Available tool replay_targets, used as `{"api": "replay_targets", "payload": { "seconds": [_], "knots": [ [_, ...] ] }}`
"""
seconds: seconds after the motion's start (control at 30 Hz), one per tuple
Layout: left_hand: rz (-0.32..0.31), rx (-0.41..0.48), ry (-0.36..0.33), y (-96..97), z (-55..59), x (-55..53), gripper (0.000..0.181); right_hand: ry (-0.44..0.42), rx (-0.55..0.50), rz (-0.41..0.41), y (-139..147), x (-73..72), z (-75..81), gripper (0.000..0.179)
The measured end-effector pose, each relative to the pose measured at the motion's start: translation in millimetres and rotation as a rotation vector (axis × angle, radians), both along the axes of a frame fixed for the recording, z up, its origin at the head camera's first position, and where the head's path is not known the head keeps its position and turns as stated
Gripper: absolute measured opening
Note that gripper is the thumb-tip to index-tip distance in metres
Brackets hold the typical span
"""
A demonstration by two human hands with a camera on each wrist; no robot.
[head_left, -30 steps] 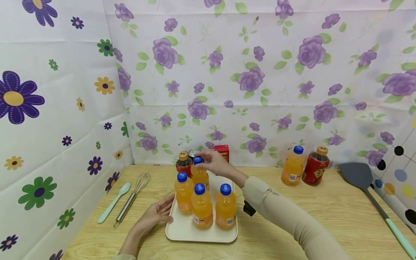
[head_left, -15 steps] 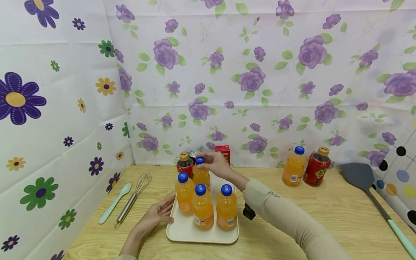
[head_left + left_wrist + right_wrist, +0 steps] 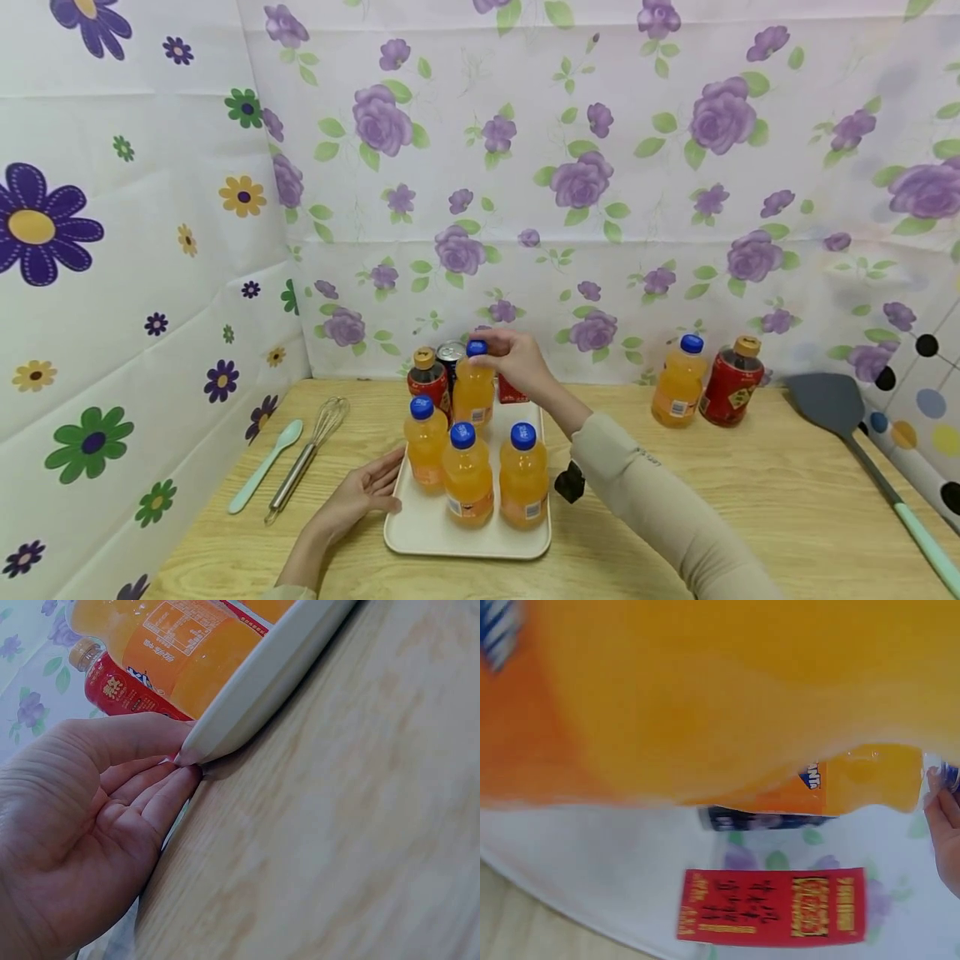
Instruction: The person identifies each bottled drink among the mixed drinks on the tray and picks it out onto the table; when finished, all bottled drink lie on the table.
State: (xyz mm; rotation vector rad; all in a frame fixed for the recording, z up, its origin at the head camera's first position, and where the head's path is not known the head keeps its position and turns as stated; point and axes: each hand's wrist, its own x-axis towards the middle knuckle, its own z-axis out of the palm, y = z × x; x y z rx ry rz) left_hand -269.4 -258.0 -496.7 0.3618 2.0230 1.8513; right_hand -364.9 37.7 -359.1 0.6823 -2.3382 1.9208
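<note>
My right hand [image 3: 512, 360] pinches the blue cap of an orange soda bottle [image 3: 474, 392] above the far part of a cream tray [image 3: 468, 543]. That bottle is upright; in the right wrist view its Fanta label [image 3: 810, 777] partly shows behind a blurred nearer bottle [image 3: 705, 690]. My left hand [image 3: 362, 497] grips the tray's left rim, and the left wrist view shows the thumb over the edge with the fingers below [image 3: 169, 799]. Nearer on the tray stand three more orange soda bottles [image 3: 467, 487].
Behind the held bottle are a red-labelled bottle [image 3: 427, 379], a dark can [image 3: 451, 354] and a red box [image 3: 512, 392]. A spoon [image 3: 266, 467] and whisk [image 3: 307, 458] lie left. Right are an orange bottle [image 3: 678, 383], a red-labelled bottle [image 3: 731, 383] and a spatula [image 3: 855, 442].
My right hand has moved the pinched orange bottle up and to the right, uncovering more of the dark can and covering the red box's top. The left hand stays on the tray rim.
</note>
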Motion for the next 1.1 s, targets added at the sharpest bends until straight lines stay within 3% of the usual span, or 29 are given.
{"api": "replay_targets", "payload": {
  "seconds": [0.17,0.33,0.5,0.73,0.93,1.1],
  "knots": [
    [0.028,-0.013,-0.016,-1.1,2.5,-0.9,0.092,-0.011,-0.051,-0.044,11.9,4.7,19.1,0.039],
    [0.018,-0.033,0.0,-2.3,6.0,-0.9,0.091,-0.018,-0.131,-0.11,31.4,10.2,31.8,0.04],
    [0.01,-0.039,0.006,-0.8,8.0,-2.2,0.091,0.063,-0.19,-0.184,57.6,11.4,35.6,0.039],
    [0.01,-0.033,0.004,-0.7,5.7,-3.0,0.092,0.069,-0.142,-0.278,92.6,9.8,30.1,0.04],
    [0.022,-0.034,0.001,1.1,4.3,-0.2,0.092,0.076,-0.036,-0.341,120.6,7.4,16.7,0.041],
    [0.005,-0.021,-0.008,2.1,4.5,0.7,0.092,0.092,-0.024,-0.411,143.2,8.0,5.4,0.04]
  ]
}}
